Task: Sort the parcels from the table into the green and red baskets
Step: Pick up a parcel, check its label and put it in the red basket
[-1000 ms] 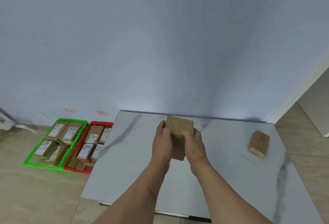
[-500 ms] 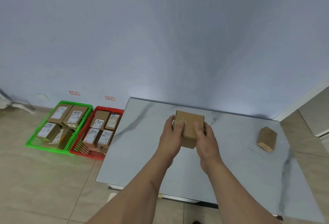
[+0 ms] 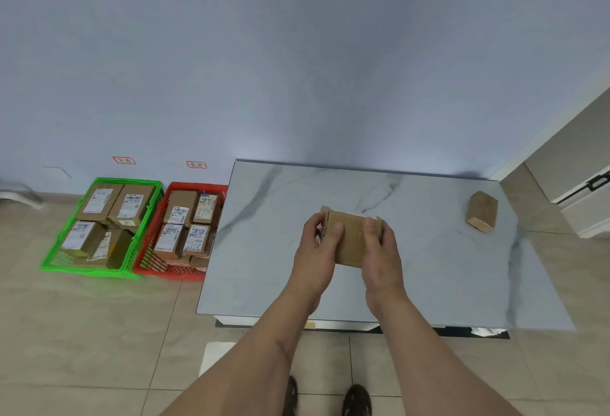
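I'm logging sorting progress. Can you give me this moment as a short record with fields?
held item: brown cardboard parcel, gripped by left hand and right hand above the grey marble-patterned table
left on table: one plain brown cardboard box, far right
green plastic basket: on floor, holds labelled parcels
red plastic basket: beside the green one, holds labelled parcels

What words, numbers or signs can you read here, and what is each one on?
"877": handwritten on a parcel label in the red basket; last digit unclear.
Two red-bordered wall signs: too blurred.
Printed labels in the green basket: too small.
Held parcel: no text readable.
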